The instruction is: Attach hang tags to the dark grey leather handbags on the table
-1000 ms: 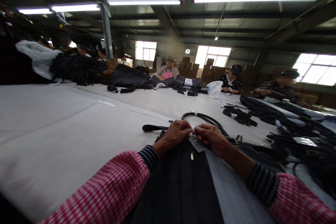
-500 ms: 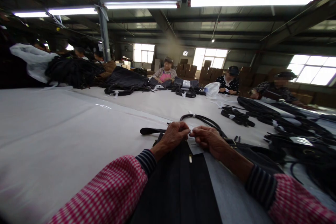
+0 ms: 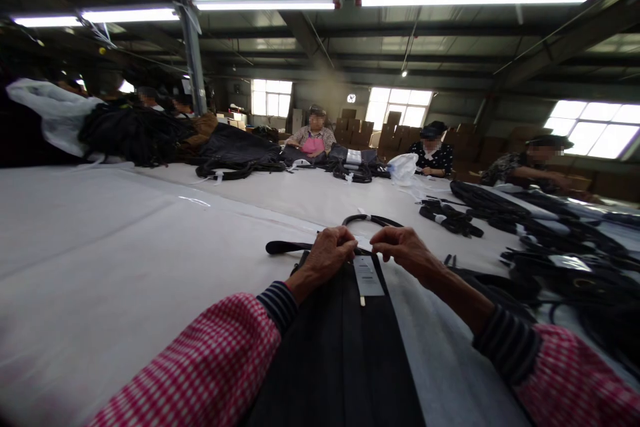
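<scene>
A black bag [image 3: 340,347] lies on the white table [image 3: 150,233], reaching from the bottom edge up to my hands. Near its top a white printed tag [image 3: 369,276] rests flat on the bag, just above a small gold zipper pull [image 3: 363,301]. My left hand [image 3: 330,252] is closed at the bag's top edge, beside the tag's upper end; what its fingertips pinch is too small to name. To the right, my right hand [image 3: 403,250] has thumb and fingertips close together above the tag, and anything between them is too small to see. A black looped handle [image 3: 375,219] curves behind the hands.
More black bags and straps [image 3: 540,227] are heaped on the right. Black bags [image 3: 235,150] and clear plastic [image 3: 403,167] lie at the far side, where several people sit. Dark items are piled at the far left.
My right hand has let go of the tag and risen slightly, leaving a gap between the hands. The tag now lies flatter and straighter on the bag. The person at the right has stretched out an arm.
</scene>
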A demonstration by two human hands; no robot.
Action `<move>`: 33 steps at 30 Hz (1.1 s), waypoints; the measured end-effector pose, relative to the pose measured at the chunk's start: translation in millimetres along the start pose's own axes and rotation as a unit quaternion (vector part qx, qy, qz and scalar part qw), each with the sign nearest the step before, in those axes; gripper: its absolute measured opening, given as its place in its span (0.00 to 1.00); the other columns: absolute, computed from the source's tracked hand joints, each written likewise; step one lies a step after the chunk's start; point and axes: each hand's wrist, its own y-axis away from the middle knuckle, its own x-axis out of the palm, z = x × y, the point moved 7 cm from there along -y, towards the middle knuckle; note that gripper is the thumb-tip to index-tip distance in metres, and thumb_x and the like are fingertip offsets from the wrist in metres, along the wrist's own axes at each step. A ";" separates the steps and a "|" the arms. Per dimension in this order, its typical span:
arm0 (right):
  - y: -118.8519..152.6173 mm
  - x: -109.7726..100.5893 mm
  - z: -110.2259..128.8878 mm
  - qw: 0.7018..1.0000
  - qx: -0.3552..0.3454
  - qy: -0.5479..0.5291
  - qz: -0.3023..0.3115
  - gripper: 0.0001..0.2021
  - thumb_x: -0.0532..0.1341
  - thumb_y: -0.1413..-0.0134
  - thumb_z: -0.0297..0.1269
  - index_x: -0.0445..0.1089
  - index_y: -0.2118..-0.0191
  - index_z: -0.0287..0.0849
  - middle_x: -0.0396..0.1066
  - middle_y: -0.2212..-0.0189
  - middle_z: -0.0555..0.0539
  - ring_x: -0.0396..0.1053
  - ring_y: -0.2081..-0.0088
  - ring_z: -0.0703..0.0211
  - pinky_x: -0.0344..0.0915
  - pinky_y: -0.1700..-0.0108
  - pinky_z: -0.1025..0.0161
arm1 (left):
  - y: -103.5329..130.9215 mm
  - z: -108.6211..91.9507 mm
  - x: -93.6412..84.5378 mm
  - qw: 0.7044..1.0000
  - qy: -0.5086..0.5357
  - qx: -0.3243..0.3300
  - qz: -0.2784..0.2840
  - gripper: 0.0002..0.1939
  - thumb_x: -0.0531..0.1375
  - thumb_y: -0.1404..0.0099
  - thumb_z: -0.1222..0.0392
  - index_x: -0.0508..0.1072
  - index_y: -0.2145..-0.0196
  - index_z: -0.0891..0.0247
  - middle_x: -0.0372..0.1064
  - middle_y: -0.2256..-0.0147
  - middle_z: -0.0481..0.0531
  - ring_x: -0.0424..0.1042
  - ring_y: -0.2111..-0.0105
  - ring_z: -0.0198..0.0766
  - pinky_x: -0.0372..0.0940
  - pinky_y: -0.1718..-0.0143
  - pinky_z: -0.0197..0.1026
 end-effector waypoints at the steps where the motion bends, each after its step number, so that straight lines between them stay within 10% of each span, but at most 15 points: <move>1: -0.7 -1.2 2.3 1.000 -0.015 0.023 0.012 0.07 0.68 0.56 0.38 0.78 0.70 0.41 0.75 0.75 0.48 0.67 0.72 0.60 0.60 0.69 0.63 | -0.1 0.5 -0.3 1.000 -0.002 -0.003 -0.001 0.07 0.59 0.38 0.58 0.75 0.68 0.64 0.75 0.74 0.49 0.72 0.72 0.37 0.64 0.67 0.38; 8: 5.5 8.6 7.5 0.975 -0.056 0.166 0.134 0.08 0.67 0.50 0.41 0.81 0.68 0.44 0.78 0.70 0.48 0.70 0.66 0.54 0.61 0.62 0.60 | -0.1 0.0 -0.3 1.000 -0.030 0.000 0.008 0.07 0.59 0.37 0.58 0.74 0.69 0.63 0.75 0.74 0.49 0.73 0.71 0.38 0.65 0.66 0.38; 17: 15.5 30.5 6.9 0.915 -0.062 0.382 0.112 0.06 0.61 0.53 0.28 0.75 0.73 0.43 0.73 0.73 0.48 0.68 0.68 0.57 0.54 0.66 0.61 | 0.5 -2.8 1.5 0.999 -0.046 0.012 0.019 0.07 0.59 0.37 0.59 0.75 0.68 0.63 0.75 0.73 0.49 0.73 0.69 0.39 0.63 0.65 0.39; 23: 3.6 14.0 12.7 0.959 -0.118 0.250 0.058 0.06 0.61 0.47 0.35 0.75 0.69 0.42 0.73 0.70 0.48 0.67 0.68 0.57 0.58 0.65 0.61 | 2.9 -8.5 9.1 0.993 0.026 0.057 0.102 0.08 0.62 0.38 0.56 0.78 0.67 0.64 0.77 0.60 0.52 0.73 0.61 0.39 0.63 0.58 0.39; 33: 3.4 22.7 5.6 0.996 -0.056 0.039 0.051 0.08 0.63 0.48 0.42 0.74 0.69 0.42 0.68 0.75 0.52 0.61 0.72 0.61 0.56 0.69 0.63 | 2.4 -6.1 9.8 0.992 -0.013 0.073 0.101 0.08 0.63 0.40 0.58 0.79 0.69 0.66 0.73 0.71 0.49 0.70 0.66 0.38 0.60 0.62 0.39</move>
